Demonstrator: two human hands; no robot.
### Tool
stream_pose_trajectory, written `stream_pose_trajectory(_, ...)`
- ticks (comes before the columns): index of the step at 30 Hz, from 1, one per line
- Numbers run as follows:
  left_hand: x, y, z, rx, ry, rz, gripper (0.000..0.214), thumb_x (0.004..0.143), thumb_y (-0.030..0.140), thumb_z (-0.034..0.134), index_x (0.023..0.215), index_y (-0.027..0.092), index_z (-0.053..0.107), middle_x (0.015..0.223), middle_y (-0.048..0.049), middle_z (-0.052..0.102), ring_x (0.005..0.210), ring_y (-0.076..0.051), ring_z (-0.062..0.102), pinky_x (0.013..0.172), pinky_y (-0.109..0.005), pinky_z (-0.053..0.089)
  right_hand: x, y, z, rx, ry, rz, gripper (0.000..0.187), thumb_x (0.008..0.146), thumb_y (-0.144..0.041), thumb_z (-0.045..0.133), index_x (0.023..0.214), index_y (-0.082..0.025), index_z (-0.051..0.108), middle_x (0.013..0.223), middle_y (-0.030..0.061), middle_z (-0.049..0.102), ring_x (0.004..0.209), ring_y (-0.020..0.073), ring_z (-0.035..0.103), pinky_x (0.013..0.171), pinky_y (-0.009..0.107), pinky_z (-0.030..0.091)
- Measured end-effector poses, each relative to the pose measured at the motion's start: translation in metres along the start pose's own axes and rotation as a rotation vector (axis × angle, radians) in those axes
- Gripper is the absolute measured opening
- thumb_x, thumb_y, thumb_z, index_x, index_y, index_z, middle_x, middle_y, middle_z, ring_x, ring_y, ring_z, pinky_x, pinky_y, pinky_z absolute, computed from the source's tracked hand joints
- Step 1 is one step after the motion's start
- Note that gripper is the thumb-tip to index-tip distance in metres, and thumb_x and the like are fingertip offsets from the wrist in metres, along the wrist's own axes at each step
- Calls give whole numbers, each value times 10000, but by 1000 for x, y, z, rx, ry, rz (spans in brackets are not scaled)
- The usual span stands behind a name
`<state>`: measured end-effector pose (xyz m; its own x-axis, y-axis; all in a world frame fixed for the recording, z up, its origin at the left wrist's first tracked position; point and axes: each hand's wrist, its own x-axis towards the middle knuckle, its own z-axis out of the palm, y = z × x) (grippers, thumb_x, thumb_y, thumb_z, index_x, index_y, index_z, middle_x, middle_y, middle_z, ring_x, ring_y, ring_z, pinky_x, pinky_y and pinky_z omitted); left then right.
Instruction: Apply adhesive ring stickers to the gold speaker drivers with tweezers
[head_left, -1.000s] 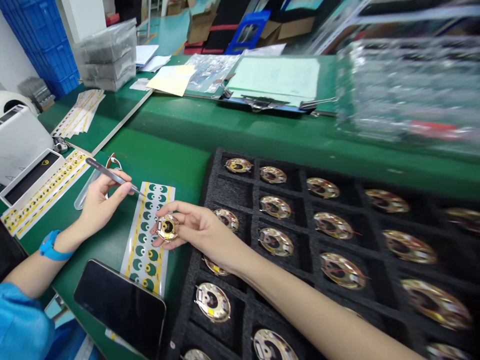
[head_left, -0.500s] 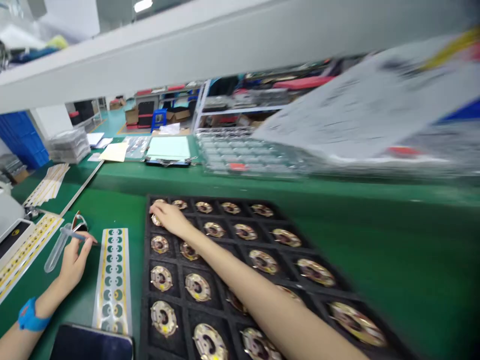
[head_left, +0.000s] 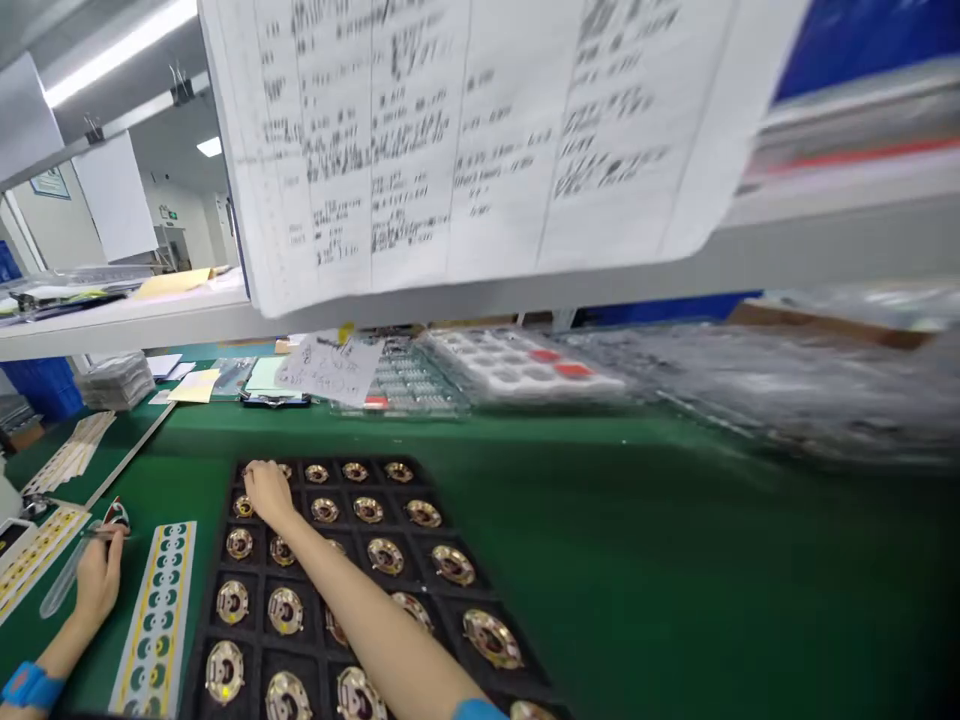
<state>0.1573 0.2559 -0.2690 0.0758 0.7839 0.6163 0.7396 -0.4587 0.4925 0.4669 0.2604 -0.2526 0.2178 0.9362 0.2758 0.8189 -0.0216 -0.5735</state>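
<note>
My right hand [head_left: 266, 490] reaches across a black foam tray [head_left: 259, 577] of several round gold discs [head_left: 386, 555] and rests on its far left corner cell. Its fingers bend down and away, so I cannot see whether they hold a disc. My left hand [head_left: 96, 578] lies on the green bench left of the tray, closed on thin metal tweezers [head_left: 105, 534]. A white and yellow sheet of green stickers [head_left: 154, 620] lies between that hand and the tray. A blue band [head_left: 30, 685] is on my left wrist.
A clear plastic tube [head_left: 58, 592] lies by my left hand, with yellow sticker strips [head_left: 34, 555] further left. Printed sheets [head_left: 465, 140] hang from a shelf overhead. Clear blister trays [head_left: 525, 365], a clipboard [head_left: 270, 385] and papers line the back of the bench.
The view has tilted up and back. My right hand carried a gold disc from over the sticker sheet to the tray's far left corner. My left hand stayed put with the tweezers.
</note>
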Motion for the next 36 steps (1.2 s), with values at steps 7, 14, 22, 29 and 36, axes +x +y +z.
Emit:
stream_pose_trajectory(7,-11,-11,16,-49,-37,122,381,831,579,465,900,252,648,902,-80,741,853,-307,714,798,-405,572,-6,6,2,-71,47,30,250,996,-335,578,1175,-161,587,1176,84,577,1000,206,600,866,396,533)
stream_pose_trajectory(14,-16,-13,31,-87,-97,327,306,932,406,371,801,253,601,711,-18,662,643,-191,665,605,-264,543,8,-5,-22,-32,104,-43,239,1000,-342,571,1151,-158,595,1123,71,593,920,185,616,795,348,555)
stream_pose_trajectory(22,-3,-36,50,11,28,626,420,969,392,314,823,222,669,813,-59,742,763,-207,725,697,-259,589,-27,-62,-84,-101,166,-564,233,989,-352,590,1060,-132,607,973,41,613,778,143,615,692,292,551)
stream_pose_trajectory(29,4,-64,78,-49,16,451,383,922,368,362,906,219,714,911,-34,769,835,-228,740,707,-275,602,-105,-101,-226,-163,661,-741,221,970,-320,523,821,-173,593,793,18,571,810,175,561,781,341,488)
stream_pose_trajectory(36,-3,-56,75,-138,-155,295,394,913,380,320,938,252,692,931,-7,761,859,-203,730,716,-251,574,-63,-72,-416,224,1064,-417,326,959,-343,612,1214,-153,541,1249,95,513,1126,263,520,956,475,448)
